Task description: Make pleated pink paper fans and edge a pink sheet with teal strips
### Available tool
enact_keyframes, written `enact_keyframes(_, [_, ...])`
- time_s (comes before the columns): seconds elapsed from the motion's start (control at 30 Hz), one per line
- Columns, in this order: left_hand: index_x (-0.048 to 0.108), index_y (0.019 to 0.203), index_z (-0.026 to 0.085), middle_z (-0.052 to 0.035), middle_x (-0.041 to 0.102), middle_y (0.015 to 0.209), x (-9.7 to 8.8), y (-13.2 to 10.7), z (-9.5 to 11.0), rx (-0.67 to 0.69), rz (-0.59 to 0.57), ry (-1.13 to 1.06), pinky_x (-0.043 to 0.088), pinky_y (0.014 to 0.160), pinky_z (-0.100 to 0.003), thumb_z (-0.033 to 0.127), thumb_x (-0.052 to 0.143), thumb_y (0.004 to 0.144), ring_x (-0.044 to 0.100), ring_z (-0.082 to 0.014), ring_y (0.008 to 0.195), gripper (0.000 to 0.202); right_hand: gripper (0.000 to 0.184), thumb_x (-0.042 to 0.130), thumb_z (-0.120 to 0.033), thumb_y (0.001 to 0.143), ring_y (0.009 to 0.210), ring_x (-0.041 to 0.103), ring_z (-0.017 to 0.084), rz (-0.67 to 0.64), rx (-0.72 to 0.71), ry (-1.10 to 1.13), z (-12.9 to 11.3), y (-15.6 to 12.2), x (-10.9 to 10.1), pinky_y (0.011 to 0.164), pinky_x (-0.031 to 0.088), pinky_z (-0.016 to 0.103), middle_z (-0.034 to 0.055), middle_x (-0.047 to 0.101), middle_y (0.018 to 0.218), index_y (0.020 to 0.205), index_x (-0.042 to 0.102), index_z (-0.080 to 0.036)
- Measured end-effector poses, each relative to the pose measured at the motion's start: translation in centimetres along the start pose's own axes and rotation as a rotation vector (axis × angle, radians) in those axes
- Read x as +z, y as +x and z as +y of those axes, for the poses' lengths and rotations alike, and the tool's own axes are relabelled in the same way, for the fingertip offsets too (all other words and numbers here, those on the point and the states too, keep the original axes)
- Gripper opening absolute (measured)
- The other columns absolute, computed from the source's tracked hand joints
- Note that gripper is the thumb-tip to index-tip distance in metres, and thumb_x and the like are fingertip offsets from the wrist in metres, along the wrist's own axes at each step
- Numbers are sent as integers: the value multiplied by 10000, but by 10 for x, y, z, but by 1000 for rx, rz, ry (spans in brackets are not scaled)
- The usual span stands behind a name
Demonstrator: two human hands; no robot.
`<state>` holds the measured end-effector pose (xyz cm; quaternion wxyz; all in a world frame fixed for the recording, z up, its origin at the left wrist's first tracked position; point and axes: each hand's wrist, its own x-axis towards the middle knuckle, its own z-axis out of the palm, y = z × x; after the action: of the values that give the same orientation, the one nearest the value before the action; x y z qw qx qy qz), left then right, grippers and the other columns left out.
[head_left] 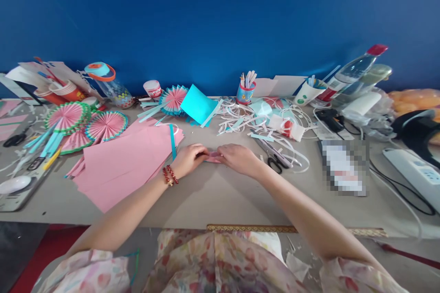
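Between my two hands a small folded strip of pink paper (213, 157) is pinched above the table, most of it covered by fingers. My left hand (189, 158), with a red bead bracelet (170, 175) at the wrist, is closed on its left end. On the other end the fingers of my right hand (238, 159) are closed too. Beside my left hand lies a stack of pink paper sheets (123, 155) with a blue-green strip (172, 142) across its edge. Scissors with black handles (275, 164) lie to the right of my right hand.
Pleated paper fans (106, 127) lie at left near a white mouse (15, 185). Turquoise paper (198, 105), a pen cup (246, 93) and white paper scraps (237, 116) sit at the back. To the right are a bottle (350, 73), a phone (343, 167) and a power strip (414, 176).
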<state>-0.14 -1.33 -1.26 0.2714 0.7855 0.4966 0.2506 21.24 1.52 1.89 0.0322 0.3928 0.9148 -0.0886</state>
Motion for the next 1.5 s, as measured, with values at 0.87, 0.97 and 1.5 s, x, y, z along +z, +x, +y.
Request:
enact_keyframes(0.87, [703,913,194,-38,691,915,-12,17,-11,13,-140,1,413,653,-237,296,555,917,610,-156,765,180,246,434,-287,1003,978,677,209,-113,18,148,11,17,0,736,435,240,44,736,1068,1031,672,-230])
enact_keyframes(0.97, [704,889,192,-28,684,853,-14,16,-10,0,-157,-17,400,628,-239,321,584,905,600,-151,718,176,245,443,-307,1007,954,679,212,-87,29,105,8,13,-1,735,424,244,57,737,1032,1000,671,-217])
enact_keyframes(1.5, [633,889,202,-17,701,858,-4,4,15,-84,-46,174,440,664,-264,228,542,937,645,-173,774,106,271,408,-304,1028,935,656,219,-20,-9,43,0,9,-1,725,383,273,88,720,1011,991,648,-184])
